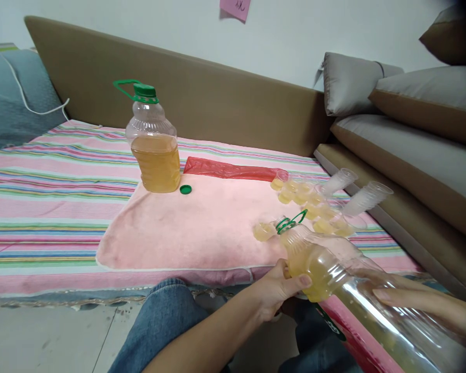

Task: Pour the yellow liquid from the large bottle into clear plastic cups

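A large clear plastic bottle of yellow liquid lies tilted in my hands, its uncapped mouth pointing left. My left hand is closed around its shoulder from below. Against the upper side of its body rests my right hand, partly hidden by the bottle. A green ring handle circles the neck. Right at the mouth stands a small clear cup with yellow liquid inside. Several similar filled cups are grouped behind the bottle. A loose green cap lies on the pink cloth.
A second bottle, green-capped and upright, stands at the left of the cloth. Two stacks of clear cups lean at the right. Beyond the cloth lies a red plastic bag. Cushions are piled along the right side.
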Demonstrator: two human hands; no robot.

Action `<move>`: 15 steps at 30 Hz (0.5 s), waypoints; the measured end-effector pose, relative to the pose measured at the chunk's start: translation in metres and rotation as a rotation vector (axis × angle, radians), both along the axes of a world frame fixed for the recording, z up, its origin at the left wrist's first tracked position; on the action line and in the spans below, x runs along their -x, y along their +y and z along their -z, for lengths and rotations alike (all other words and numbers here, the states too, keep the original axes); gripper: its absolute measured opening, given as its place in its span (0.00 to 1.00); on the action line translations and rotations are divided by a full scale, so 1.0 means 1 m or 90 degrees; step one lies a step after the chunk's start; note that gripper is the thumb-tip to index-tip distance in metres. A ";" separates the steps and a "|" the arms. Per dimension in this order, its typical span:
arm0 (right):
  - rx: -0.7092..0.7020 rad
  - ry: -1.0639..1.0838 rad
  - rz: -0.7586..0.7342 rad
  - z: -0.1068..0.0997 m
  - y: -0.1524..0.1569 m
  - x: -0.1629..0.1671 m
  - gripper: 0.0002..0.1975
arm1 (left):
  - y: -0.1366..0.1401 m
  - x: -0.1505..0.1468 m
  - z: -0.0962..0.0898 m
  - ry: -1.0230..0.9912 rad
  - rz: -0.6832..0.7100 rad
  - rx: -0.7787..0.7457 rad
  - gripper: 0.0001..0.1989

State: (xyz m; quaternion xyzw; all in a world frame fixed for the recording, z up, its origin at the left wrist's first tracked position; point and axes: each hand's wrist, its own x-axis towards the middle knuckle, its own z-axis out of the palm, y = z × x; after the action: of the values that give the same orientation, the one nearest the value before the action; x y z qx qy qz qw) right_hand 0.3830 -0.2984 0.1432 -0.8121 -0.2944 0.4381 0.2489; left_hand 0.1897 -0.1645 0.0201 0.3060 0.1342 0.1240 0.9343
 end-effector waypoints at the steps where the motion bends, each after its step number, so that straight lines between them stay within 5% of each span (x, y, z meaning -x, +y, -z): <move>1: 0.000 0.005 -0.010 -0.001 0.001 0.001 0.25 | 0.000 0.000 -0.001 0.001 -0.002 0.004 0.48; 15: -0.021 -0.014 0.017 0.005 -0.004 -0.005 0.20 | 0.000 -0.002 0.004 -0.010 0.005 0.008 0.45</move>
State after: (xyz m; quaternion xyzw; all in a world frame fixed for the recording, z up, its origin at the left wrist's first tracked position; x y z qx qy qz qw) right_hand 0.3878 -0.3026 0.1379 -0.8164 -0.2934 0.4212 0.2647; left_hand 0.1914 -0.1640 0.0161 0.2993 0.1262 0.1221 0.9379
